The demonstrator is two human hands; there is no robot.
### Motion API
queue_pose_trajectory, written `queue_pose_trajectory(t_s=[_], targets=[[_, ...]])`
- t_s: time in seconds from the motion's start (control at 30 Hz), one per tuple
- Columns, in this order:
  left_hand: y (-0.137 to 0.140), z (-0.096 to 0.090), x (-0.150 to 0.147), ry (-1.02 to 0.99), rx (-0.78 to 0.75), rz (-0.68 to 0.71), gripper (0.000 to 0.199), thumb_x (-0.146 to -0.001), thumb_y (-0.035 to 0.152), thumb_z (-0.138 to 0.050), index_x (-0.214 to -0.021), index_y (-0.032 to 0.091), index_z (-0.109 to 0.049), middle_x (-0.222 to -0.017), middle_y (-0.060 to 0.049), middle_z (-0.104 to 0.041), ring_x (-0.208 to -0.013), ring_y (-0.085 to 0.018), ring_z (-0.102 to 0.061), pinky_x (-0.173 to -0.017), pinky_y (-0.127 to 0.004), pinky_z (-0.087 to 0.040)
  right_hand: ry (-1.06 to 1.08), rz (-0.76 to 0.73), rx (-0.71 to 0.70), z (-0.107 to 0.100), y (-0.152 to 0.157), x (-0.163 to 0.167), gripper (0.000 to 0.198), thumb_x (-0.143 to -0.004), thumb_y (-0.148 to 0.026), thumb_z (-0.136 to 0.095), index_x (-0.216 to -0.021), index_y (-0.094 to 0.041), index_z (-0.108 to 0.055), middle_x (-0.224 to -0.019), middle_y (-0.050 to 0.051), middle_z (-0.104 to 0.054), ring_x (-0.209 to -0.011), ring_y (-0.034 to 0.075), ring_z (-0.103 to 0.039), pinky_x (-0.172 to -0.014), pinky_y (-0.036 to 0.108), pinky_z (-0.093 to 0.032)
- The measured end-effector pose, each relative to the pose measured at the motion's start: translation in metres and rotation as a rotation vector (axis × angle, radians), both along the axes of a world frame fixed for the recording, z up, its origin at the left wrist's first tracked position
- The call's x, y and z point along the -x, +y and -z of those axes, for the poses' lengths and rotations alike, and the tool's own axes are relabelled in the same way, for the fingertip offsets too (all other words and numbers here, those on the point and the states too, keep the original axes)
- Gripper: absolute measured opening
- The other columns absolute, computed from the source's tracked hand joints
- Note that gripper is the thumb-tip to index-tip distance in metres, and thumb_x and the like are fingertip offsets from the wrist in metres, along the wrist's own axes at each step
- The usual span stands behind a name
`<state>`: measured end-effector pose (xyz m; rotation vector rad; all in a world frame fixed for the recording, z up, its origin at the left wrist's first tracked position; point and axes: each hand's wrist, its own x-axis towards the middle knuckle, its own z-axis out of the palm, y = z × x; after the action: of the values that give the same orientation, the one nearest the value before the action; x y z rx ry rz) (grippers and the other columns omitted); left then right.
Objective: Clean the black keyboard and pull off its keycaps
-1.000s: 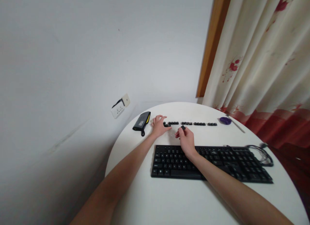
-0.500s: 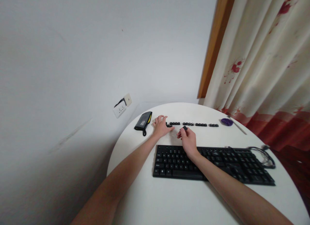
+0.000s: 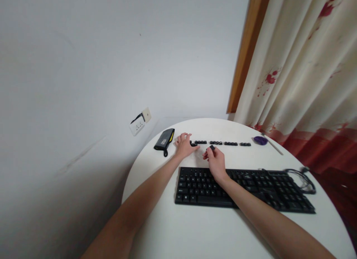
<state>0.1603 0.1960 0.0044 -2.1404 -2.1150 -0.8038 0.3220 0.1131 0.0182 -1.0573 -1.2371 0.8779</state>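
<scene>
My right hand (image 3: pixel 216 162) pinches a small black keycap (image 3: pixel 212 148) between thumb and fingers, above the table just beyond the keyboard (image 3: pixel 212 200). The keyboard is black and lies lengthwise under my right wrist. Beyond it, a row of black keycaps (image 3: pixel 231 143) is set out in short groups. At the left end of that row, my left hand (image 3: pixel 184 146) rests with fingers spread and thumb apart, beside a few keycaps (image 3: pixel 193 144). Whether its fingers touch them I cannot tell, as the hand partly hides them.
A dark grey pouch (image 3: pixel 164 139) with a yellow edge and a loop lies left of my left hand. At the right are a purple lump (image 3: pixel 260 140), a thin pale stick (image 3: pixel 275 145) and a coiled black cable (image 3: pixel 305 181). The white round table (image 3: pixel 156 229) stands by a wall and curtain.
Both hands hold nearly the same pose and place. The whole view has shifted very slightly; the keycap stays in my right hand.
</scene>
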Motion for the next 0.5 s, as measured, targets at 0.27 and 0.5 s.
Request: queue_pose_trajectory(t_s=[0.27, 0.5], targets=[[0.001, 0.001, 0.006, -0.041, 0.014, 0.007, 0.075, -0.069, 0.058, -0.071, -0.133, 0.03, -0.044, -0.139, -0.009, -0.038, -0.126, -0.033, -0.034, -0.099, -0.046, -0.03, 0.019, -0.01, 0.012, -0.001, -0.001, 0.0, 0.032, -0.089, -0.044, -0.05, -0.071, -0.018, -0.059, -0.067, 0.004, -0.066, -0.06, 0.018, -0.061, -0.059, 0.029, -0.044], [0.002, 0.003, 0.012, -0.071, 0.01, 0.007, 0.076, -0.067, 0.056, -0.075, -0.132, 0.031, -0.045, -0.138, -0.009, -0.039, -0.125, -0.033, -0.036, -0.097, -0.044, -0.033, 0.013, -0.014, 0.014, -0.003, -0.002, 0.001, 0.033, -0.089, -0.044, -0.049, -0.071, -0.018, -0.058, -0.067, 0.005, -0.066, -0.06, 0.017, -0.06, -0.058, 0.028, -0.044]])
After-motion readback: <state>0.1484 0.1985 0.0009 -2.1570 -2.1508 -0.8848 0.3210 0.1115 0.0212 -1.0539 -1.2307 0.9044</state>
